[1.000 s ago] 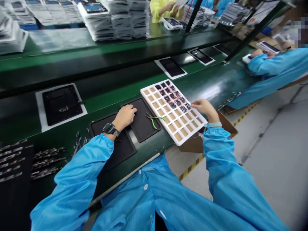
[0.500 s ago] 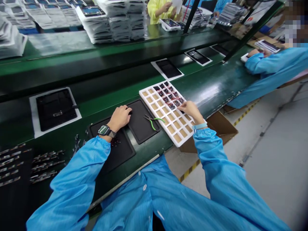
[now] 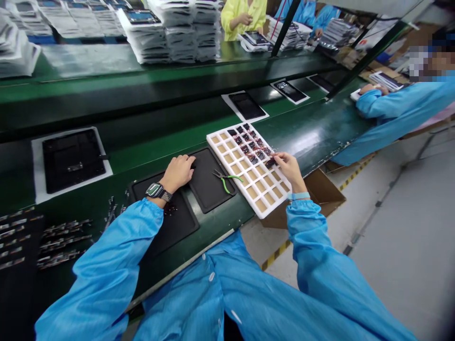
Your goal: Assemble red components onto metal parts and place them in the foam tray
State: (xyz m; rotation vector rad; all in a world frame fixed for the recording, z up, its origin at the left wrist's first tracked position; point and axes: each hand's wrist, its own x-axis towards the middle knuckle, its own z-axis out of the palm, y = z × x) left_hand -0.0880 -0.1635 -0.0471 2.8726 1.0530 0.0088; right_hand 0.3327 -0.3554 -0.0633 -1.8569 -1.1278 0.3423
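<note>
White foam tray (image 3: 256,192) at the bench's (image 3: 313,128) near edge: pinching one dark part (image 3: 270,163) with closed right hand (image 3: 289,168), resting left hand (image 3: 177,171) loosely curled, empty, on black mat (image 3: 209,182); apparently working through the last filled cells, at its far corner.

A single head-worn camera looks forward and down, close above the white tray (image 3: 262,213) on the green bench (image 3: 305,128).

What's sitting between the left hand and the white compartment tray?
Green-handled pliers lie there on the dark panel that the left hand touches; the head view shows it.
</note>
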